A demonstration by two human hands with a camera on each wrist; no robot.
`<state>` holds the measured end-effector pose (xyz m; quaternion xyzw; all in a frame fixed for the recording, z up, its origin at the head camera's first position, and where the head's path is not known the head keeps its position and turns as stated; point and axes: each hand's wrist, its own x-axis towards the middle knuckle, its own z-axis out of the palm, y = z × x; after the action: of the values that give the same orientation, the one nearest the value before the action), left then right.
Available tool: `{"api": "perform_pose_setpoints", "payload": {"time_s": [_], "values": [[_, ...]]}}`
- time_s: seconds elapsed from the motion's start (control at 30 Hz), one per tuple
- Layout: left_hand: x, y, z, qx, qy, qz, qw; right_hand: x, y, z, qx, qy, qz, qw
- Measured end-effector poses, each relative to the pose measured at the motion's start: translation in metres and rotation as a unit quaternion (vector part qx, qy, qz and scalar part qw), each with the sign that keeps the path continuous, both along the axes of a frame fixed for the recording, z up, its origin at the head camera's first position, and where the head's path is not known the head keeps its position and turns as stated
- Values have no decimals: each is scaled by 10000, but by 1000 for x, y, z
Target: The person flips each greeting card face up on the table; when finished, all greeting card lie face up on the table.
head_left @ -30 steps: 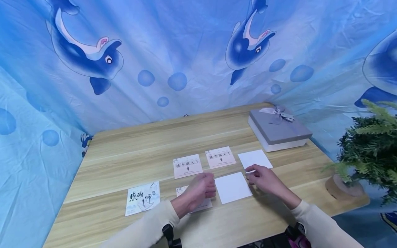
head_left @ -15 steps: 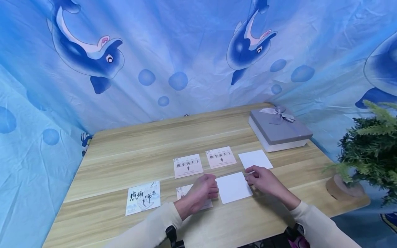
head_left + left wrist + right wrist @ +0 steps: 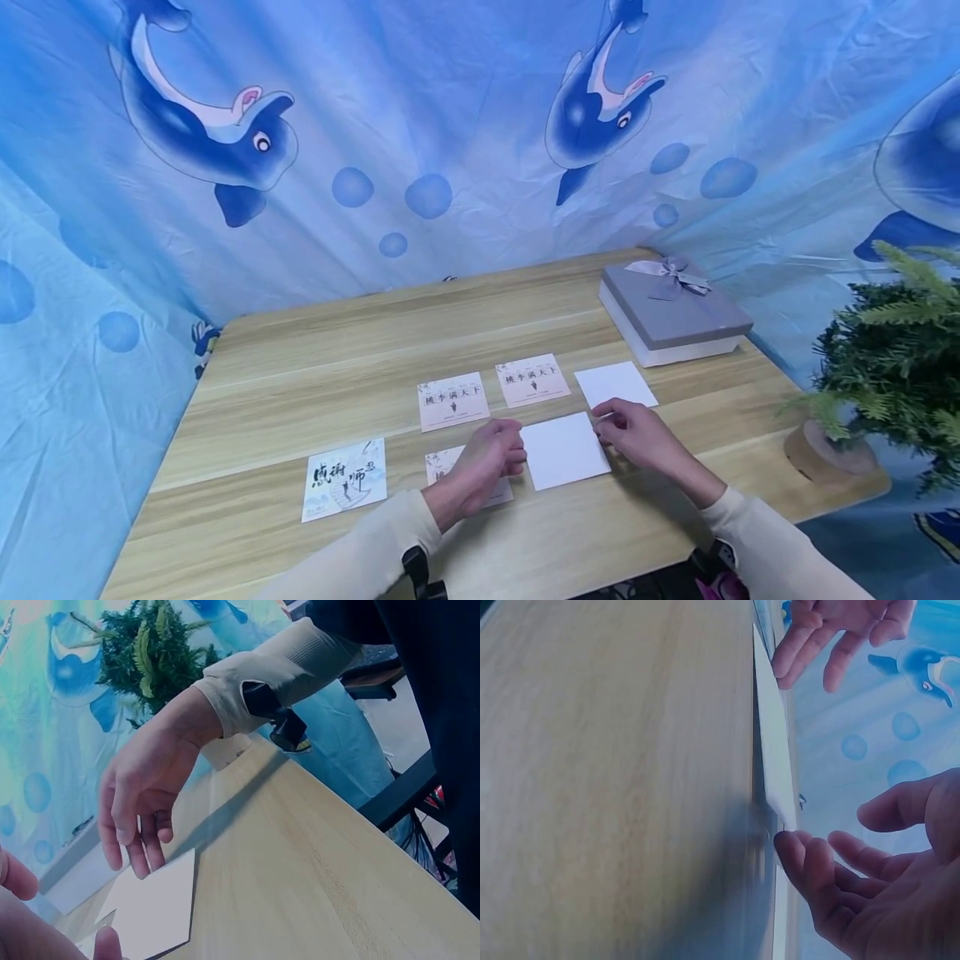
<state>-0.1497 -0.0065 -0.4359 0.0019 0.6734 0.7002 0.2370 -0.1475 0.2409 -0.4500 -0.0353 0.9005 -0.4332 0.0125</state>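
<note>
Your left hand (image 3: 483, 468) and right hand (image 3: 641, 435) touch opposite sides of a plain white rectangular paper card (image 3: 566, 450) — fingers loose, a bit bent, thumbs apart.

The leftmost card (image 3: 345, 481) reads 感谢师恩 in bold black brush strokes, with faint little marks low in its corner that I can't make out. To its right, set further back, a pinkish card (image 3: 453, 413) says 桃李满天下, and a matching pink card (image 3: 533, 396) beside it says the same, each over a line of print too fine to read. On a half-covered card (image 3: 444, 461) I catch just 桃, the left hand (image 3: 483, 468) blocking the rest.
</note>
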Motion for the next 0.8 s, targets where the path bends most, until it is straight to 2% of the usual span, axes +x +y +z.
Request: {"api": "perform_pose_setpoints", "payload": {"time_s": [0.2,0.37,0.67,0.8], "values": [[1,-1,2,53,25,180,9998,-2,3,-2,-33,382,160,9991],[2,0,3,191,14,328,9993,-2,6,-2,-55,515,244,9984],[2,0,4,61,69,374,9993,-3,6,-3,-134,617,338,9974],[1,0,4,237,-2,363,9991,-4,6,-2,-89,704,348,9969]]}}
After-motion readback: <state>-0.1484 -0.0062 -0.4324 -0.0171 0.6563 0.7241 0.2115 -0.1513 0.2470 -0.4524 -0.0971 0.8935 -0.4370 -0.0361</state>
